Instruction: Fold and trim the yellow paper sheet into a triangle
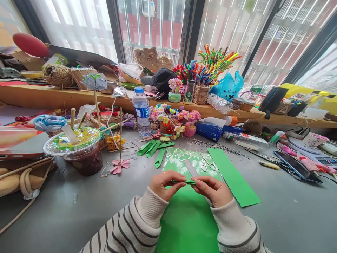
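Observation:
Between my two hands is a narrow folded strip of green paper (190,182). My left hand (166,183) pinches its left end between thumb and fingers, and my right hand (213,189) pinches the right end. Under them lies a large green paper sheet (188,221). Just beyond, a clear plastic sleeve (175,158) carries a metal ruler (190,168), partly covered by my right hand, and small scissors (207,162). A green paper strip (234,177) lies to the right. Several folded green paper pieces (152,148) rest past the sleeve.
A lidded drink cup (84,158) and pink paper flower (120,166) stand at left. Behind are a water bottle (142,112) and crocheted flowers (173,119). At right lie a phone (295,163) and thin wires (218,146). A cluttered wooden shelf (118,102) runs along the windows.

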The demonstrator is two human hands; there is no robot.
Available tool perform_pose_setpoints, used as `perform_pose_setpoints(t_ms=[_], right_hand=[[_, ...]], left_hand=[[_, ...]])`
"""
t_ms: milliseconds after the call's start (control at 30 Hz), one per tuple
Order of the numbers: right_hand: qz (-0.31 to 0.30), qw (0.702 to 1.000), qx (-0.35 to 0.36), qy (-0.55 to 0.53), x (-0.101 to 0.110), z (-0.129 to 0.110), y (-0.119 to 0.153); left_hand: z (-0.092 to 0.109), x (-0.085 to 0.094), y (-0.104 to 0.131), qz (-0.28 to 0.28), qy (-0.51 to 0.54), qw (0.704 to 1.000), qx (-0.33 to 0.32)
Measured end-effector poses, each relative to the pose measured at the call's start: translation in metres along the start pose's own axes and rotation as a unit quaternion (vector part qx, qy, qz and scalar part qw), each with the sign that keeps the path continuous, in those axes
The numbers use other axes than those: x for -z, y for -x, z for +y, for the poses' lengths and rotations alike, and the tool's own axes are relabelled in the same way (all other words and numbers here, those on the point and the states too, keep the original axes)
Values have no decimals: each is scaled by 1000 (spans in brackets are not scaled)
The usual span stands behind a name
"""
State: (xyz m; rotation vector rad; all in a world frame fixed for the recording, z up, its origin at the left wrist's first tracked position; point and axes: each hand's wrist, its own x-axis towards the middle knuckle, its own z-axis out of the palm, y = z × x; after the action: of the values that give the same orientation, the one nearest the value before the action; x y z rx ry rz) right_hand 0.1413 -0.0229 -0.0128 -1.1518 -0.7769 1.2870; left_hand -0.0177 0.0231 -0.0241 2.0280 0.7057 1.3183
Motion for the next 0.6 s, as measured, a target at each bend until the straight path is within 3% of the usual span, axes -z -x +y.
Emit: perform_pose_setpoints(t_ms=[267,600], right_hand=[[-14,997,40,71,0,1,1],[-12,995,48,90,-2,-1,3]], left_hand=[[11,1,-3,-16,-237,954,-185],[16,-4,2,8,-336,912,-235]])
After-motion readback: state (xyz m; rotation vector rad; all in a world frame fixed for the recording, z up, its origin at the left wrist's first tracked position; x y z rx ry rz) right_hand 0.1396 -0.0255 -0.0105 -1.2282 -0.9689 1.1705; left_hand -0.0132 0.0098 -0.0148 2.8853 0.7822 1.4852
